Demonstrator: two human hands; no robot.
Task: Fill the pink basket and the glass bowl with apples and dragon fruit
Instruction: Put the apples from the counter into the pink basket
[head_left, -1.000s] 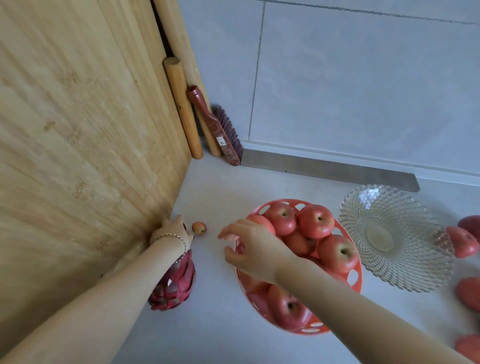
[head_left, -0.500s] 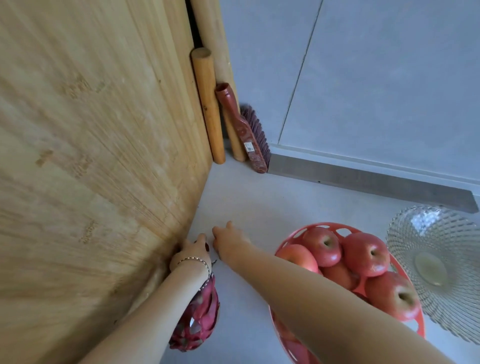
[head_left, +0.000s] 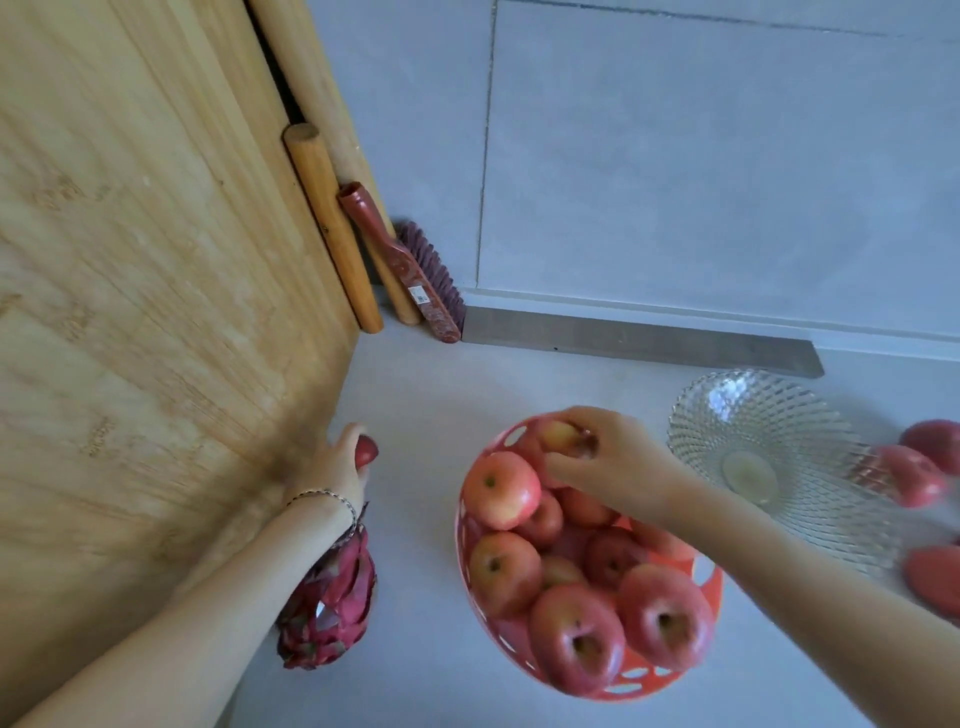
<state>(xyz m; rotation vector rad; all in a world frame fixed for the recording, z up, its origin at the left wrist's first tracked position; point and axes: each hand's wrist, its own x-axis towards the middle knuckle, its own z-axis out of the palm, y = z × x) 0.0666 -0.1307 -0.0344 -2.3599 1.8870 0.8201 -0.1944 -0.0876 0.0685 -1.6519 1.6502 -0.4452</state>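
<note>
- The right hand (head_left: 618, 462) is closing its fingers around a small yellow-pink apple (head_left: 558, 436) at the far rim of the pink perforated plastic basket (head_left: 701, 587), which is sitting heaped with red apples on the pale floor.
- The left hand (head_left: 337, 467) is curling around a small dark red fruit (head_left: 366, 451) beside the bamboo-grained panel (head_left: 145, 312).
- A magenta scaly dragon fruit (head_left: 330, 608) is lying under the left wrist.
- The clear ribbed glass bowl (head_left: 779, 467) is standing right of the basket, holding no fruit.

brush (head_left: 415, 280) leaning beside wooden poles (head_left: 332, 228)
</note>
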